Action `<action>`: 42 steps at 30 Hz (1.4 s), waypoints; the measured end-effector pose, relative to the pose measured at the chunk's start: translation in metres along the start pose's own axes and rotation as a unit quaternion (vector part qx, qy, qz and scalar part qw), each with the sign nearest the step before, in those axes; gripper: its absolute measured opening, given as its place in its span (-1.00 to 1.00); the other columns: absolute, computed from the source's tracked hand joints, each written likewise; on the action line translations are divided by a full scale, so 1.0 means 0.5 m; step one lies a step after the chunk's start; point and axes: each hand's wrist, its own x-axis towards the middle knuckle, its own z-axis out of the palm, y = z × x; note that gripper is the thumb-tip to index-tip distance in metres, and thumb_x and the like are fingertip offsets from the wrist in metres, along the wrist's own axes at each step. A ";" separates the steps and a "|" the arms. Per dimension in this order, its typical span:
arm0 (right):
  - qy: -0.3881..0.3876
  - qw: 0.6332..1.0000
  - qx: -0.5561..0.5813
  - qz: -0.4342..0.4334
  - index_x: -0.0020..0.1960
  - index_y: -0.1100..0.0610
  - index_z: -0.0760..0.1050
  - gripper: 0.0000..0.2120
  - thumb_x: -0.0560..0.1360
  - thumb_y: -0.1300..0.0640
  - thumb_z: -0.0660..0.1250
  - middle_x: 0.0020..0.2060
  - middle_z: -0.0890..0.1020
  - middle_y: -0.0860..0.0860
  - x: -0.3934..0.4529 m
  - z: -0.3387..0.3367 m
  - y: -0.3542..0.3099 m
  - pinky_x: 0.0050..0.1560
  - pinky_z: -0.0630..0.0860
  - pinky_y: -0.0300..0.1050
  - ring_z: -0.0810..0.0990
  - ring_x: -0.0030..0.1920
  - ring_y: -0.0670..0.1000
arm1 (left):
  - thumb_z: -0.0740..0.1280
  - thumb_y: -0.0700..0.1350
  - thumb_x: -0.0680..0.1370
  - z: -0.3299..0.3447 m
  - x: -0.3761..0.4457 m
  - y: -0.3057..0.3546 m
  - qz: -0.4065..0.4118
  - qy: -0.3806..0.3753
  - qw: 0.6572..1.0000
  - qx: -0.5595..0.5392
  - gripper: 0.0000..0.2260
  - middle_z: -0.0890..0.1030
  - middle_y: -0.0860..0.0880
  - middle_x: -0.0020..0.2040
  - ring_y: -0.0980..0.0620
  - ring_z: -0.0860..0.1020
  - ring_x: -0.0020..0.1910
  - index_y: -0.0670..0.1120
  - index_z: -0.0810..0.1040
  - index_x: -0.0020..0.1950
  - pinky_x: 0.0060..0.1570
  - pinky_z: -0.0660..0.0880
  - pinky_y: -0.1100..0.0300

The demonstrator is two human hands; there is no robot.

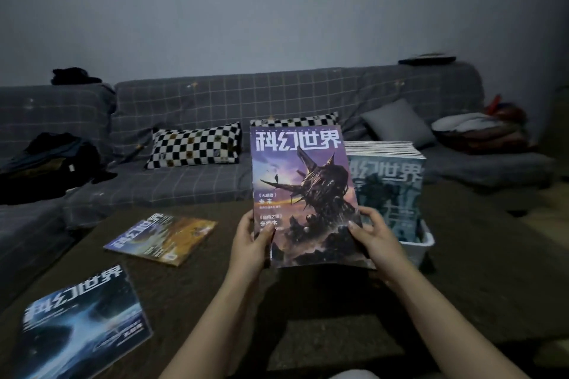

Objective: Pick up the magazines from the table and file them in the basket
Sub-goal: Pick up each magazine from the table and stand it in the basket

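Note:
A purple magazine (303,191) with a dark spaceship on its cover stands upright above the brown table (215,295). My left hand (251,244) grips its lower left edge, and my right hand (374,234) grips its lower right edge. Just right of it, a white basket (423,244) holds several magazines standing upright, the front one teal (389,191). An orange magazine (161,237) lies flat on the table to the left. A dark blue magazine (83,326) lies flat at the near left corner.
A grey checked sofa (200,101) runs behind the table, with a black-and-white checked cushion (194,144), a grey cushion (398,123) and dark clothes (52,157) on it. A pile of fabric (474,129) lies at the sofa's right end.

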 end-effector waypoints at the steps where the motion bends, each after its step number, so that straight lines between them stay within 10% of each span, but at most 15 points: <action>1: 0.012 1.000 -0.010 -0.009 0.03 0.04 0.42 -0.80 0.53 0.32 0.24 -0.21 0.68 0.01 0.005 -0.021 -0.014 -0.19 0.61 -0.14 0.67 -0.27 -0.07 | 0.30 -0.24 0.55 0.025 0.005 0.007 -0.001 -0.016 1.000 -0.004 -0.76 0.60 -0.02 0.05 0.01 0.61 -0.01 0.07 0.44 0.12 -0.05 0.60 0.06; 11: 0.128 0.987 -0.077 -0.056 -0.09 0.06 0.37 -0.76 0.50 0.40 0.24 -0.27 0.63 0.04 0.054 -0.168 -0.064 -0.29 0.53 -0.18 0.59 -0.34 -0.07 | 0.37 -0.20 0.51 0.209 0.110 0.005 0.039 -0.076 0.996 0.034 -0.81 0.63 0.09 -0.03 0.14 0.60 -0.04 0.07 0.51 0.02 -0.17 0.52 0.33; 21: 0.232 0.947 -0.214 -0.068 -0.11 0.12 0.45 -0.82 0.44 0.36 0.34 -0.32 0.55 -0.03 0.146 -0.231 -0.004 -0.29 0.41 -0.31 0.50 -0.27 -0.04 | 0.42 -0.15 0.47 0.298 0.199 -0.072 0.052 -0.015 0.989 0.138 -0.82 0.68 0.07 -0.09 0.14 0.62 -0.10 0.14 0.55 -0.10 -0.02 0.59 0.08; 26: 0.274 0.923 -0.269 -0.032 -0.15 0.14 0.46 -0.85 0.41 0.34 0.38 -0.32 0.57 0.05 0.152 -0.255 0.047 -0.29 0.38 -0.20 0.52 -0.27 0.02 | 0.42 -0.22 0.46 0.314 0.194 -0.113 0.082 0.031 0.979 0.185 -0.58 0.53 0.12 -0.06 0.27 0.53 -0.17 0.09 0.44 0.25 -0.31 0.46 0.47; 30: 0.295 0.897 -0.329 -0.021 -0.19 0.08 0.48 -0.84 0.39 0.29 0.42 -0.37 0.55 -0.06 0.144 -0.261 0.068 -0.38 0.31 -0.31 0.50 -0.34 -0.09 | 0.38 -0.18 0.51 0.310 0.192 -0.141 0.080 0.019 0.973 0.214 -0.46 0.46 0.04 -0.09 0.13 0.50 -0.14 0.10 0.33 0.44 -0.07 0.55 0.17; 42: 0.333 0.880 -0.335 -0.049 0.13 0.13 0.48 -0.69 0.41 0.27 0.41 -0.35 0.55 -0.05 0.138 -0.244 0.079 -0.37 0.31 -0.32 0.51 -0.34 -0.11 | 0.29 -0.13 0.57 0.302 0.190 -0.170 0.092 -0.001 0.949 0.302 -0.58 0.46 -0.01 -0.13 0.05 0.49 -0.21 0.06 0.37 0.43 -0.24 0.38 0.24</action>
